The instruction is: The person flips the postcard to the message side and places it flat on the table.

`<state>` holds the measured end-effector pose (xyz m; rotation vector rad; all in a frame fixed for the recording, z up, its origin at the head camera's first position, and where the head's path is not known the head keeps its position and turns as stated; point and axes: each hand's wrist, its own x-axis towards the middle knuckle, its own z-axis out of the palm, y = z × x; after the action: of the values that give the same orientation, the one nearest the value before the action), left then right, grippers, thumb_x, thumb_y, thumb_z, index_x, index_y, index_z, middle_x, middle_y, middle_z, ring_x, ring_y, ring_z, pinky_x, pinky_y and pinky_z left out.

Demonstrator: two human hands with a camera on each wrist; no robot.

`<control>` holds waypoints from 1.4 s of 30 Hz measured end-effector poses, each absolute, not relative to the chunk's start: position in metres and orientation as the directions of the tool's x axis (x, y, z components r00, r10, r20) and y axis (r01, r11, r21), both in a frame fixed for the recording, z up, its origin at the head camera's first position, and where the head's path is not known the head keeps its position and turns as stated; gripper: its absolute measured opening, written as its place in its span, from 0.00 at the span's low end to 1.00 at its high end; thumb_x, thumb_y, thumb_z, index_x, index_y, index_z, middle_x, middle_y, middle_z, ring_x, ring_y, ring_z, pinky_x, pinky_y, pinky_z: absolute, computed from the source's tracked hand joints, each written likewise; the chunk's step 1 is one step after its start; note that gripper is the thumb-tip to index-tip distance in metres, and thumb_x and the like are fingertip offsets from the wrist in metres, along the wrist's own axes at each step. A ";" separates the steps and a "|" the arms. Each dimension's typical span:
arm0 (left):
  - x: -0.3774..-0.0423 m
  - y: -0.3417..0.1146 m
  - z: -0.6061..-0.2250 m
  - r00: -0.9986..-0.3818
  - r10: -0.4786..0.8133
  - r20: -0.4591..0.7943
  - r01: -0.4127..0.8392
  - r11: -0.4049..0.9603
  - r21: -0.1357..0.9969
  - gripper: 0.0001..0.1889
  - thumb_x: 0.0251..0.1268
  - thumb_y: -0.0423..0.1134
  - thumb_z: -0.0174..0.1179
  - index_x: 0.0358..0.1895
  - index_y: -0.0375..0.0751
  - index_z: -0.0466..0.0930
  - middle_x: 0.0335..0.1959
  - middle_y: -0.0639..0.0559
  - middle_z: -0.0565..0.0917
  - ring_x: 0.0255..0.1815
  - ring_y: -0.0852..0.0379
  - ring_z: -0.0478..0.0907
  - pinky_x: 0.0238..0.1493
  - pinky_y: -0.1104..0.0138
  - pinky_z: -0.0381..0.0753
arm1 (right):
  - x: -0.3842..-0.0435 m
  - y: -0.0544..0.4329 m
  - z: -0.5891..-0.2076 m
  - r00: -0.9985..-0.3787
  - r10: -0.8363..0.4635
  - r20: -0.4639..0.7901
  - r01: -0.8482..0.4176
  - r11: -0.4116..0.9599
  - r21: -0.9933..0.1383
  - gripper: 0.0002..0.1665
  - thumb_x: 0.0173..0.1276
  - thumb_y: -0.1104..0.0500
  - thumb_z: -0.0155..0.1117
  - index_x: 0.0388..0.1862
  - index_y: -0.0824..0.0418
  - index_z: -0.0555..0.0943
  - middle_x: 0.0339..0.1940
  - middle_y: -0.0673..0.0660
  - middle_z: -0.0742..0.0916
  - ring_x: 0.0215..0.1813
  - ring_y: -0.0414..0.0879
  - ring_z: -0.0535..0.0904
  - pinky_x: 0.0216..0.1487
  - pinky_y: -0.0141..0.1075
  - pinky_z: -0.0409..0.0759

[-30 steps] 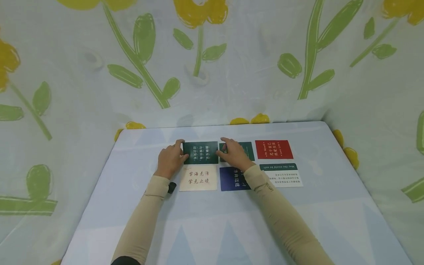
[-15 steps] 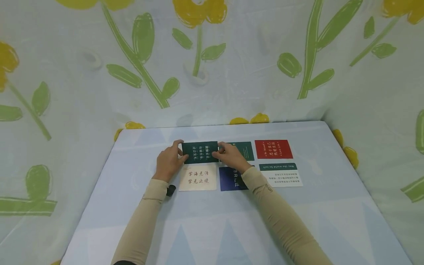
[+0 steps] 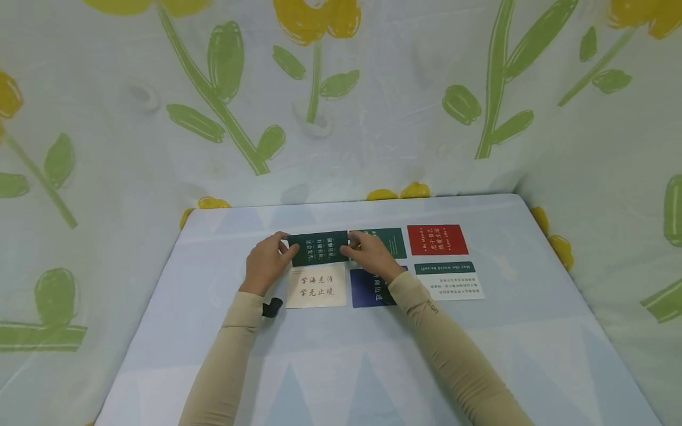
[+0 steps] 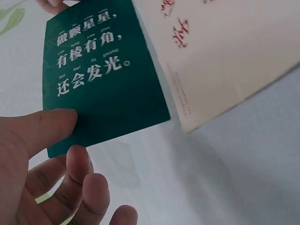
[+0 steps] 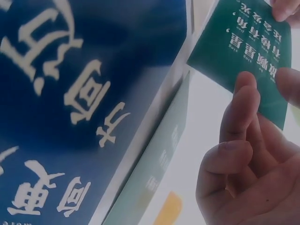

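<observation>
A dark green card with white Chinese lettering is held between both hands, tilted and lifted off the table. My left hand pinches its left end, thumb on the printed face and fingers behind, as the left wrist view shows. At the other end my right hand pinches it the same way; in the right wrist view the thumb lies over the green card. Just in front of it lies a cream card with red lettering. Under the right wrist is a blue card, partly covered by the sleeve.
A second green card lies behind the right hand, partly hidden. Further right are a red card and a white card with a green band. All rest on the pale cloth-covered table. A flower-printed curtain hangs behind.
The green card, flat on the table a second ago, has been picked up by both hands and tilted. It has shifted slightly left and toward the person.
</observation>
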<state>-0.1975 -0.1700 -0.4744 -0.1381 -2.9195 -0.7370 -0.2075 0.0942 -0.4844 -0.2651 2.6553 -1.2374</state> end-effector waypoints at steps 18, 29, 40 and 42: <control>-0.191 -0.169 -0.471 -0.996 0.025 0.088 0.072 0.809 0.583 0.23 0.74 0.60 0.56 0.53 0.44 0.84 0.44 0.45 0.88 0.40 0.48 0.83 0.39 0.54 0.80 | -0.200 0.099 -0.478 -0.968 -0.250 -0.032 -0.137 0.628 -0.766 0.33 0.74 0.40 0.63 0.65 0.62 0.78 0.55 0.60 0.86 0.54 0.53 0.83 0.54 0.49 0.81; -0.183 -0.171 -0.474 -0.993 0.032 0.109 0.095 0.765 0.638 0.22 0.72 0.61 0.59 0.50 0.47 0.85 0.43 0.49 0.87 0.39 0.50 0.80 0.40 0.57 0.77 | -0.198 0.100 -0.483 -0.965 -0.263 -0.008 -0.151 0.578 -0.802 0.27 0.73 0.35 0.60 0.57 0.52 0.84 0.43 0.49 0.87 0.46 0.45 0.82 0.49 0.45 0.81; -0.177 -0.176 -0.481 -0.995 0.052 0.084 0.094 0.748 0.657 0.24 0.69 0.64 0.59 0.51 0.48 0.86 0.44 0.52 0.87 0.41 0.52 0.79 0.43 0.58 0.75 | -0.196 0.099 -0.489 -0.958 -0.287 -0.019 -0.154 0.569 -0.808 0.22 0.73 0.40 0.63 0.55 0.52 0.84 0.48 0.50 0.87 0.46 0.45 0.82 0.47 0.41 0.81; -0.176 -0.177 -0.482 -0.995 0.059 0.078 0.096 0.747 0.658 0.24 0.69 0.65 0.59 0.51 0.49 0.86 0.45 0.51 0.87 0.41 0.52 0.78 0.42 0.59 0.75 | -0.196 0.099 -0.490 -0.956 -0.294 -0.024 -0.155 0.570 -0.807 0.23 0.73 0.39 0.63 0.56 0.53 0.84 0.48 0.51 0.87 0.46 0.45 0.82 0.47 0.42 0.82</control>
<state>-0.1760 -0.1772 -0.4824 -0.1275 -2.8875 -1.0910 -0.1956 0.0986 -0.4896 -0.3811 2.6432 -1.3354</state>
